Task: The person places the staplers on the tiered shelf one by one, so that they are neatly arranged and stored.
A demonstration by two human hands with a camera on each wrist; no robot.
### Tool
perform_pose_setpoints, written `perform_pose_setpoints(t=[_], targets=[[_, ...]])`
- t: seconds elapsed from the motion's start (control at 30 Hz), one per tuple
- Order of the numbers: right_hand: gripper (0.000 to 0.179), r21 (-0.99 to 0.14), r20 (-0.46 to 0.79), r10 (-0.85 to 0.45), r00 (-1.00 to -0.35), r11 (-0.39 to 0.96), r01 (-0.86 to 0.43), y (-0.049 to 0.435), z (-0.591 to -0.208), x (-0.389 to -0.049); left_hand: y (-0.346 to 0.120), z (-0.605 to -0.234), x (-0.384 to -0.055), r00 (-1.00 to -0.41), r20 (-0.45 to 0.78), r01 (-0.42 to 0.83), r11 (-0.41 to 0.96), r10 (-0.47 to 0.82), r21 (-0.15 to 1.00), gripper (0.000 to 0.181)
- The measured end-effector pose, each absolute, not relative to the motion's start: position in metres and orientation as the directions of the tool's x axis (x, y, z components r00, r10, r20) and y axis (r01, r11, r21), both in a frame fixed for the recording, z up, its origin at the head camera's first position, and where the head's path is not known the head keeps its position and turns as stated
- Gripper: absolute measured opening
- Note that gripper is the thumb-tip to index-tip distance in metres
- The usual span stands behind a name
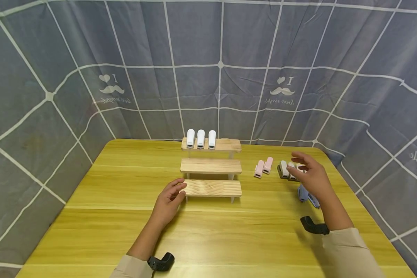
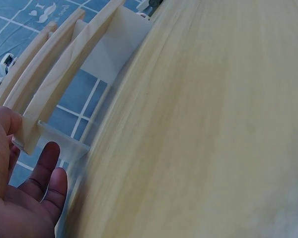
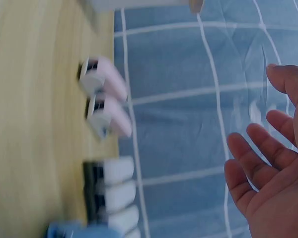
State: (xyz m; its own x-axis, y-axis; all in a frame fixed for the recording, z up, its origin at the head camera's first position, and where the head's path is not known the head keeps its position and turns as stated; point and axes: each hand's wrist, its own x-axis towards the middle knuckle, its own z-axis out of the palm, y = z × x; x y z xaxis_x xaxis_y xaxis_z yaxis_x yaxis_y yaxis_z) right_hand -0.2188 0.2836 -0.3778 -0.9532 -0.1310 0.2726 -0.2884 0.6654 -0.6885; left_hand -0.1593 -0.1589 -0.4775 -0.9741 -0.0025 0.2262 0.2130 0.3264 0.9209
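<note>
Head view: relaxed left hand (image 1: 168, 200) touches the stand (image 1: 211, 166) at its edge; empty right hand (image 1: 312, 175) hovers, spread, above white staplers (image 1: 283, 169).

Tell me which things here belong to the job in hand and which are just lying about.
Likely part of the job:
wooden stand, left hand at its lowest step
three white staplers on its top step
dark-based staplers near the right hand
pink staplers and blue staplers, probably

Likely just around:
grid curtain
black wrist straps
</note>
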Motion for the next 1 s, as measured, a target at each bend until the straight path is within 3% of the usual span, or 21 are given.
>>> perform_pose_setpoints(t=[0.43,1.0], targets=[[0.056,-0.684,0.254,-0.009,-0.967,0.705,-0.186,0.347,-0.414,-0.187,-0.15,-0.435,-0.14,-0.981,0.195,0.181,0.347,-0.007,0.92,0.028],[0.065,-0.702,-0.004,-0.082,-0.997,0.71,-0.056,0.379,-0.451,-0.177,-0.16,-0.479,-0.161,-0.976,0.218,0.207,0.308,-0.003,0.929,0.029]])
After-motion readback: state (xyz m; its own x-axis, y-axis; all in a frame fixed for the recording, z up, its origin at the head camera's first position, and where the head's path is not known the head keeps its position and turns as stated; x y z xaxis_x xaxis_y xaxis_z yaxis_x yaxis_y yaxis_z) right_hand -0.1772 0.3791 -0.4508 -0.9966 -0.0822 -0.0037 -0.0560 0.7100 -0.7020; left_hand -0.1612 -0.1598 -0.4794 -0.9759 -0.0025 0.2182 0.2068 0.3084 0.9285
